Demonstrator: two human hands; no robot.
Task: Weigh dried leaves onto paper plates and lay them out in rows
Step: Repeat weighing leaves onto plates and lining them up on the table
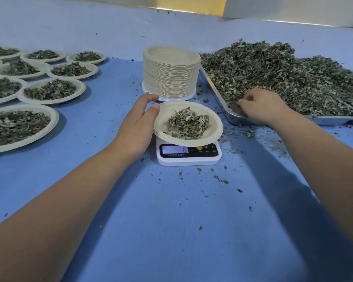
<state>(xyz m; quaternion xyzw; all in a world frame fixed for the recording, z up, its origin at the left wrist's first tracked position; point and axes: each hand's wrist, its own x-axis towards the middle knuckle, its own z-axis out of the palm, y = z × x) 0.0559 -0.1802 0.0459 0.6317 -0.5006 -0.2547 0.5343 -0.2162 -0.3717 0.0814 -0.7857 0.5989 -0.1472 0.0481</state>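
Dried leaves (pixel 273 78) pinched from tray (pixel 233 119) by right hand (pixel 261 106). Left hand (pixel 139 123) relaxed, thumb on plate (pixel 212 137) rim: could skew scale (pixel 189 158) reading.

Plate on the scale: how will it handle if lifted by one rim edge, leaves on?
Probably very light: the plate holds only a small loose leaf heap. It overhangs the scale, so a push down on the rim may tip it. Thin paper likely flexes when lifted by one edge; leaves could slide off.
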